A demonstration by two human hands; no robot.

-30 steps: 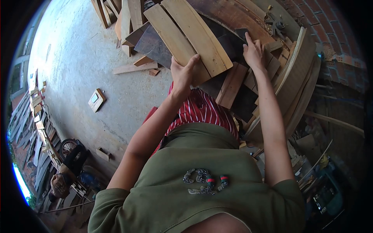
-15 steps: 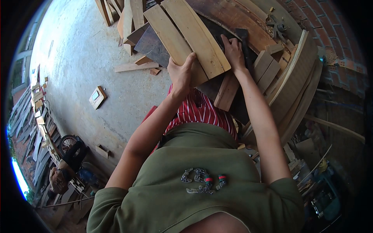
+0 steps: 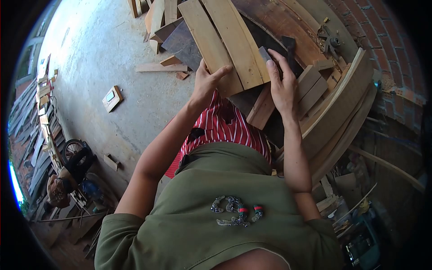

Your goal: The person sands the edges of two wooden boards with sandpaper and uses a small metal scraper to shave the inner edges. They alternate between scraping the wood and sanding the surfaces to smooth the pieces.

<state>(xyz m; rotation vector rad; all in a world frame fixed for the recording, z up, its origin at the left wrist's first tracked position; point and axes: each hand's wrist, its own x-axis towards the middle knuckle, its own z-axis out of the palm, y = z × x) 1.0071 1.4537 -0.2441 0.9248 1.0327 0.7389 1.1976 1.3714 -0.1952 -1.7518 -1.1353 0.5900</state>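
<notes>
Two pale wooden boards [image 3: 238, 40] lie side by side with a dark narrow gap between them, tilted over my lap. My left hand [image 3: 209, 82] grips the near end of the left board, thumb on top and fingers around the edge. At the right edge of the boards, my right hand [image 3: 283, 85] pinches a small flat grey piece [image 3: 264, 53] between thumb and fingers; its exact kind I cannot tell. Beneath the boards is a dark flat panel [image 3: 182, 45]. A thick wooden block [image 3: 260, 110] lies below my right hand.
Stacked wood offcuts [image 3: 310, 87] and long curved planks [image 3: 346, 99] stand to the right. A dark metal tool [image 3: 332, 41] sits among shavings near the brick wall [image 3: 382, 42]. On the concrete floor [image 3: 108, 58] lies a small wooden piece with a light-blue patch [image 3: 112, 97]. A person [image 3: 58, 191] is at the far left.
My right hand has come up from the dark surface beside the boards and turned, now holding the small grey piece at their edge. The boards have shifted slightly right in view.
</notes>
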